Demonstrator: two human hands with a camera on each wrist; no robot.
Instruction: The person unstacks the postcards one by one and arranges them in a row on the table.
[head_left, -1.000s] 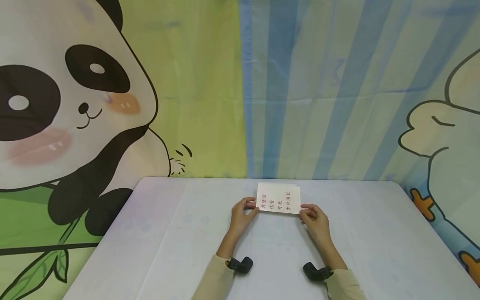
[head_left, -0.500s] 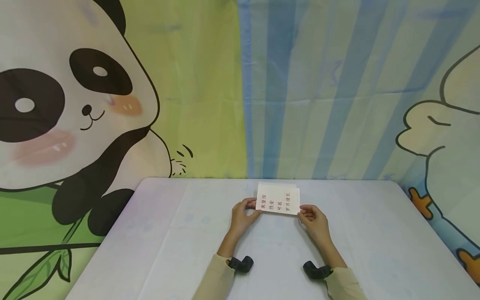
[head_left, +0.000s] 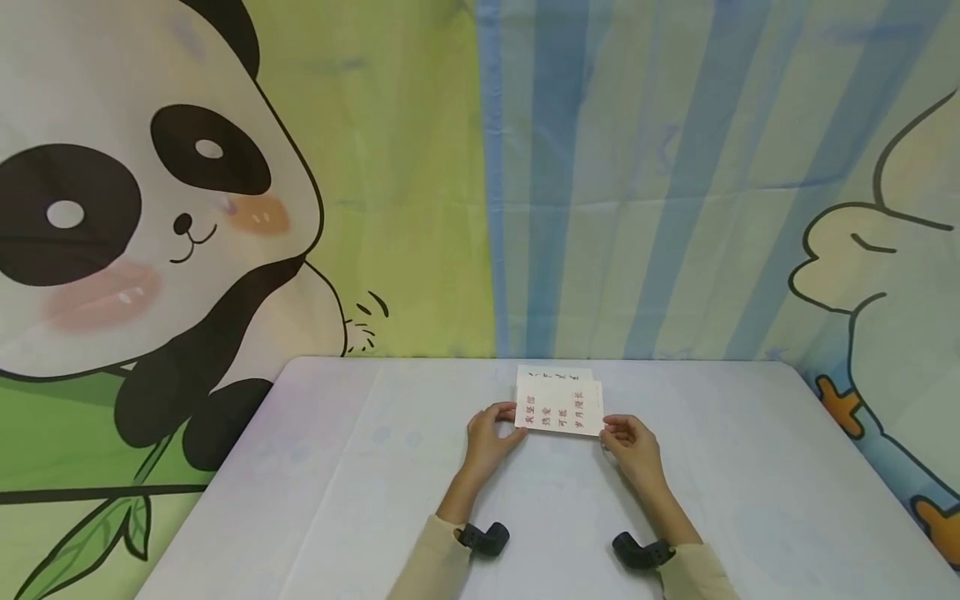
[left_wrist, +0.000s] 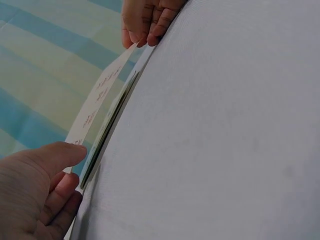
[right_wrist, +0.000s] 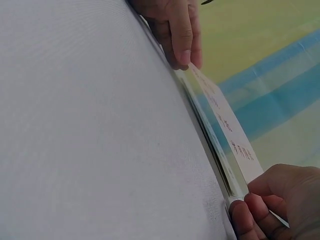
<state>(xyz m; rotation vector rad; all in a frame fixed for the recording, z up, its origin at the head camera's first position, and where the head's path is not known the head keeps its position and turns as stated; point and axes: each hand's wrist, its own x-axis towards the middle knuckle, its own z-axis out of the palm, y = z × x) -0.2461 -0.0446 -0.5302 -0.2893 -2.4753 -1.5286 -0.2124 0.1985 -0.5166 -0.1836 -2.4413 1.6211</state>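
Note:
A white card (head_left: 558,406) with red Chinese characters is held between both hands near the table's far edge. My left hand (head_left: 487,442) pinches its left side between thumb and fingers. On the opposite side, my right hand (head_left: 636,454) pinches the right end. Beneath the card lies a thin stack of cards (head_left: 555,373); dark writing shows along its back strip, and the rest is covered. Both wrist views show a gap between the raised card (left_wrist: 97,100) and the stack (right_wrist: 212,140) on the tabletop.
The white-covered table (head_left: 390,500) ends at a straight back edge just behind the cards. Behind it hangs a printed curtain (head_left: 585,167) with a panda (head_left: 225,250) at left. Each wrist wears a black camera (head_left: 487,540).
The red-lettered card has come slightly toward the person and up off the stack, baring writing on the card below. Both hands have shifted nearer with it. The head view has tilted slightly.

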